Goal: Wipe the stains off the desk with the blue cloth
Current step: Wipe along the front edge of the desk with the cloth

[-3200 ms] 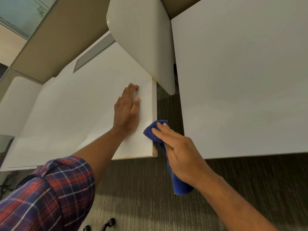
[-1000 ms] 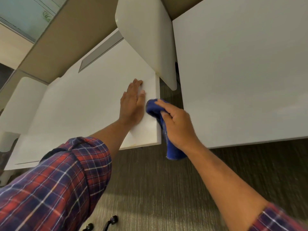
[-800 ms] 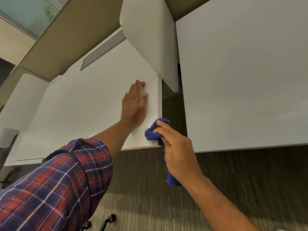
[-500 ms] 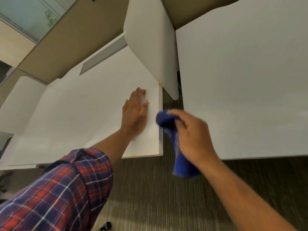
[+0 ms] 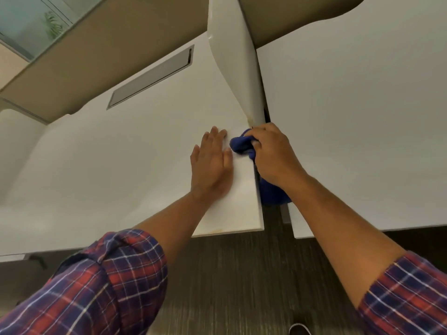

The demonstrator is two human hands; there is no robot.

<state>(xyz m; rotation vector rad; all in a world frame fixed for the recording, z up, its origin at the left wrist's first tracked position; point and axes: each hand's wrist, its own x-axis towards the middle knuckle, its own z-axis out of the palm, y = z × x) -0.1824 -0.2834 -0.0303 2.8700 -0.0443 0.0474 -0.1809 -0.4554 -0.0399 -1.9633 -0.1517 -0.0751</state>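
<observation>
A white desk [image 5: 108, 165] fills the left and middle of the view. My left hand [image 5: 211, 163] lies flat and open on it near its right edge. My right hand [image 5: 273, 155] is shut on the blue cloth [image 5: 242, 145] and presses its bunched end on the desk's right edge, just below the foot of the white divider panel [image 5: 232, 56]. The rest of the cloth hangs below my hand beside the desk edge. A faint yellowish stain shows on the front edge of the desk [image 5: 217, 230] and at the divider's foot [image 5: 250, 120].
A second white desk [image 5: 362, 117] stands to the right across a narrow gap. A grey cable flap [image 5: 150, 78] is set into the far part of the left desk. Dark carpet [image 5: 229, 274] lies below. A shoe tip [image 5: 300, 330] shows at the bottom.
My right hand has moved the cloth up along the desk's right edge, from off the edge to just under the divider. My left hand has stayed flat on the desk.
</observation>
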